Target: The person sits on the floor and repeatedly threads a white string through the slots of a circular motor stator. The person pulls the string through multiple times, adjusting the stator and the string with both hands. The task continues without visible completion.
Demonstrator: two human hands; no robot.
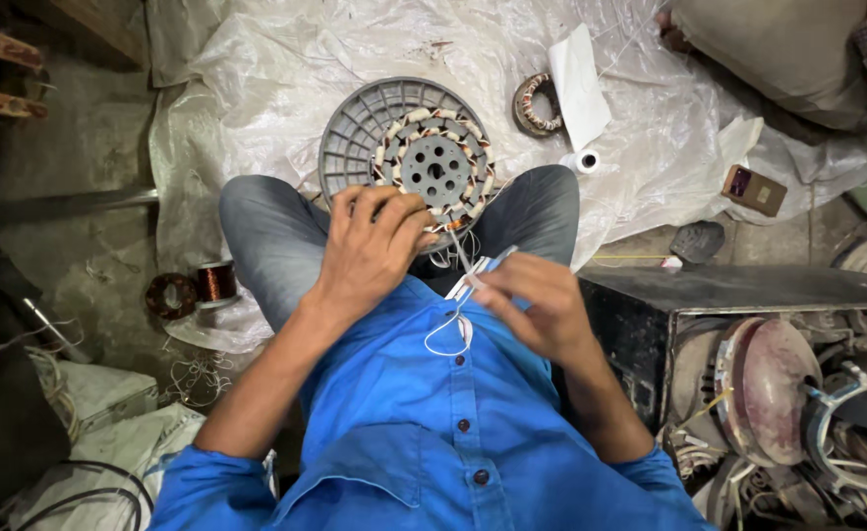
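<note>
- Left hand (370, 251) is clamped over the near rim of the wound stator (435, 169), which rests between the knees.
- Right hand (537, 305) pinches a thin white tool (475, 277), fingers closed.
- Tool's long axis slants up-left toward the stator; the left hand is nearer.

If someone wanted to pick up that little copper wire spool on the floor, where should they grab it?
Probably by the wound copper middle of the copper wire spool, fingers closing from two opposite sides, coming down from above. It seems to lie tilted beside a dark ring-shaped coil, so approaching from the side away from that ring looks clearer.
</note>
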